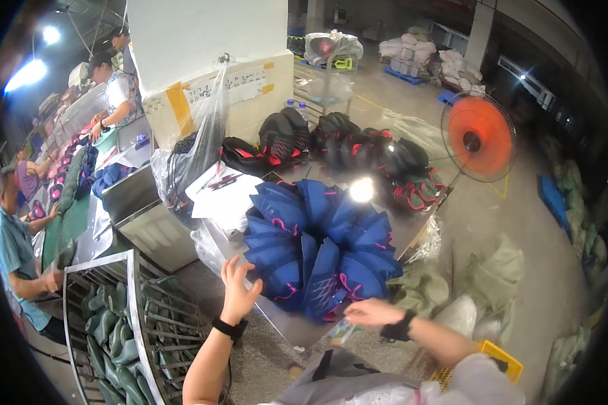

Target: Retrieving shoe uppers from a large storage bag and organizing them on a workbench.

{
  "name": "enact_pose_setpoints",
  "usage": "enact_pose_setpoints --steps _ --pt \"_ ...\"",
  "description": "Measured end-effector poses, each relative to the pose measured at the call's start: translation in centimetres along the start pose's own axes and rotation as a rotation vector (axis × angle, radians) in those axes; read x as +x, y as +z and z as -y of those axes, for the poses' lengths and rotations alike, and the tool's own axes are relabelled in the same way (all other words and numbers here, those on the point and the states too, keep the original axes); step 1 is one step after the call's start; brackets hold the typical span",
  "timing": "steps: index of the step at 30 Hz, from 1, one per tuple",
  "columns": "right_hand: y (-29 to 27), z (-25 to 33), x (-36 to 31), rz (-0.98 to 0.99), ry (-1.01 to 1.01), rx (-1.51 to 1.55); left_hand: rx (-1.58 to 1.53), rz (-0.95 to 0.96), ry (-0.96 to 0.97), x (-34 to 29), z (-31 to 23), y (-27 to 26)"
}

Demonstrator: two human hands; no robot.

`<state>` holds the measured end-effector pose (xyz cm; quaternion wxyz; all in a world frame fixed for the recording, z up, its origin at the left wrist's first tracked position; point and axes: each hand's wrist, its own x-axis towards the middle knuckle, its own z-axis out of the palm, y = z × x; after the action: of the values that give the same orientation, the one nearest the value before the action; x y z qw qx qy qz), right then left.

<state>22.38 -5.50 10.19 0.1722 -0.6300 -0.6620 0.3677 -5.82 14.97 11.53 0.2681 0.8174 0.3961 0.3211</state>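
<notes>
Navy blue shoe uppers (pixel 368 264) with pink laces stand packed in a ring on a metal-topped table (pixel 292 327). At the near left side of this ring, my left hand (pixel 239 290) is raised with its fingers spread, holding nothing. My right hand (pixel 374 312) reaches in at the near right edge with its fingers stretched out, close to the nearest uppers. Whether its fingertips touch them I cannot tell. Both wrists wear black bands. Behind the ring, black shoe uppers (pixel 285 138) with pink and red trim are piled in a row.
White papers (pixel 223 199) with pens lie at the table's left. A metal cage (pixel 134 304) of green shoe lasts stands at lower left. An orange fan (pixel 478 137) stands at right, near green sacks (pixel 494 277). A yellow crate (pixel 503 358) sits at lower right. Other people work at far left.
</notes>
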Motion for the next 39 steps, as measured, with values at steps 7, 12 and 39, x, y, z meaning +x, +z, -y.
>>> enact_pose_setpoints --steps 7,12,39 --pt "-19.1 2.7 10.0 -0.267 -0.345 -0.536 0.299 0.13 0.225 9.2 -4.3 -1.9" --pt "-18.2 1.2 23.5 -0.12 -0.599 -0.749 0.476 0.225 0.333 16.9 -7.4 5.7" --pt "-24.4 -5.2 15.6 -0.122 -0.626 -0.572 0.831 0.509 0.154 18.5 -10.0 12.6"
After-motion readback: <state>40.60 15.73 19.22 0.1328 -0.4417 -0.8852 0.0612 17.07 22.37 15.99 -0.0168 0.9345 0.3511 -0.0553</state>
